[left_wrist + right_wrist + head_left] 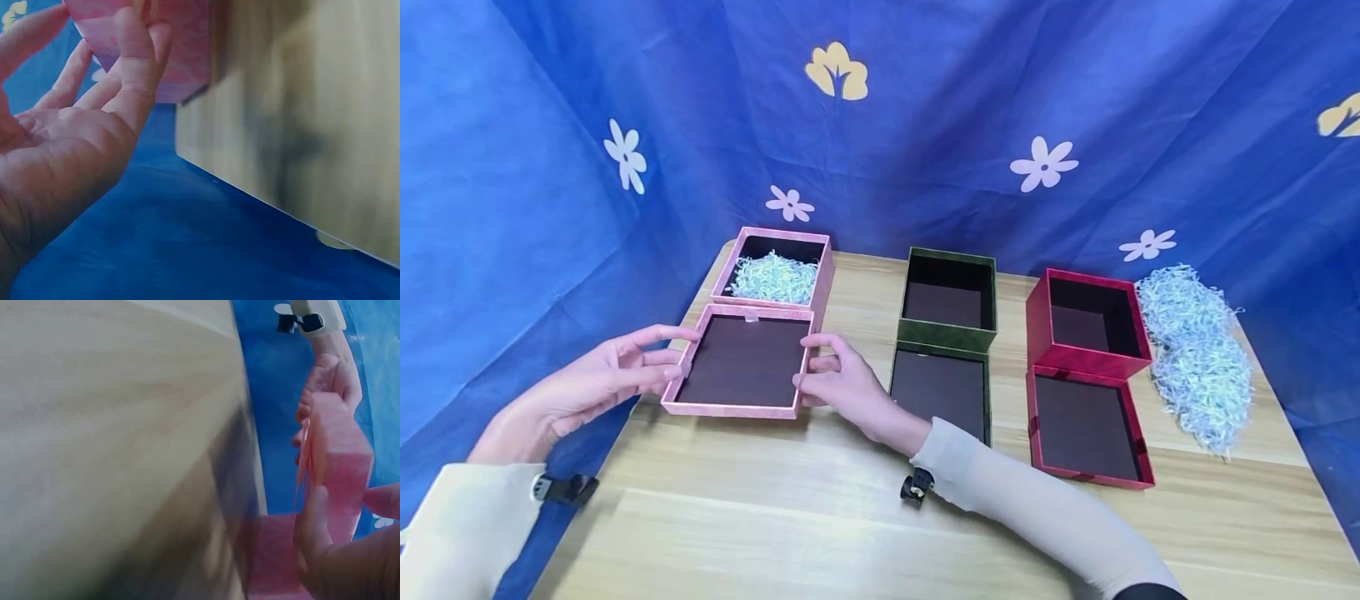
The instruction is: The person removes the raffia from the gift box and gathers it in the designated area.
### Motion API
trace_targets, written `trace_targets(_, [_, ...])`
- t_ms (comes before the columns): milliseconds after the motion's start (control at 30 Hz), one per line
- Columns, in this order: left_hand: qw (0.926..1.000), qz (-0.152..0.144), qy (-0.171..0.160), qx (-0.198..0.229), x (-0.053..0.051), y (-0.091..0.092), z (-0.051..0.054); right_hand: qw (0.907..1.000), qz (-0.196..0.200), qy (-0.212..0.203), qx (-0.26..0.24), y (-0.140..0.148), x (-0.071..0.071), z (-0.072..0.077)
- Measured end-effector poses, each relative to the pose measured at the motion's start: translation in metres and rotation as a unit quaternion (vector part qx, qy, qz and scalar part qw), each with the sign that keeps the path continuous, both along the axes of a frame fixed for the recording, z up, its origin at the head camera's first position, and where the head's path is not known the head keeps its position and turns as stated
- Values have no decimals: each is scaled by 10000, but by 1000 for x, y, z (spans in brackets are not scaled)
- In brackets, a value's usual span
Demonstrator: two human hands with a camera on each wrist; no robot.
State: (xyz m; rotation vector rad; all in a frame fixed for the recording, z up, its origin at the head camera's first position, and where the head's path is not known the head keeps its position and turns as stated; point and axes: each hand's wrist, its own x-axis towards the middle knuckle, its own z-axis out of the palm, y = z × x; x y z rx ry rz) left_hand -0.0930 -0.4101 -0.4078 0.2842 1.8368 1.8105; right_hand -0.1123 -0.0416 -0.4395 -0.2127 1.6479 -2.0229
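Observation:
A pink box lid (pixel 743 362), its dark inside facing up, is held between both hands at the near side of the pink box (pixel 826 275). My left hand (pixel 613 373) grips the lid's left edge with thumb and fingers. At the right edge, my right hand (pixel 857 392) pinches the lid's side wall. The left wrist view has the lid's pink underside above the left fingers, and the right wrist view shows the right thumb and fingers about its side. Pale blue shredded paper (pixel 775 277) lies inside the pink box.
A green box (pixel 951 336) with its lid (pixel 938 387) and a red box (pixel 1093 358) with its lid (pixel 1088 425) stand to the right. A heap of shredded paper (pixel 1202 358) lies at the far right of the wooden table (pixel 775 508). Blue cloth (pixel 925 125) hangs behind.

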Motion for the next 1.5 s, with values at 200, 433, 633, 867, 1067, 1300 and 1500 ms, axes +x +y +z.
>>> trace_targets(200, [9997, -102, 174, 100, 3, -3, -23, 9991, -62, 224, 350, -8, 7, -14])
trace_targets(433, [9988, -248, 271, 309, 2, -6, -40, 9967, -84, 389, 707, -14, 8, -22])
trace_targets(633, [9994, -86, 323, 2, 4, -2, -46, 9944, -87, 388, 978, -18, 8, -27])
trace_targets(867, [9933, 117, 561, -1003, 8, 5, -48, 9899, -62, 437, 1346, -21, 7, -30])
trace_targets(1067, [9919, 315, 699, -1016, 7, 9, -47, 9810, 50, 537, 1863, -21, 3, -25])
trace_targets(1300, [9883, 642, 876, -1073, 4, 9, -51, 9791, 230, 330, 1994, -17, 0, -14])
trace_targets(1500, [9726, 1192, 985, -1738, -17, 16, -29, 9608, 374, 1190, 2476, 0, -7, 6])
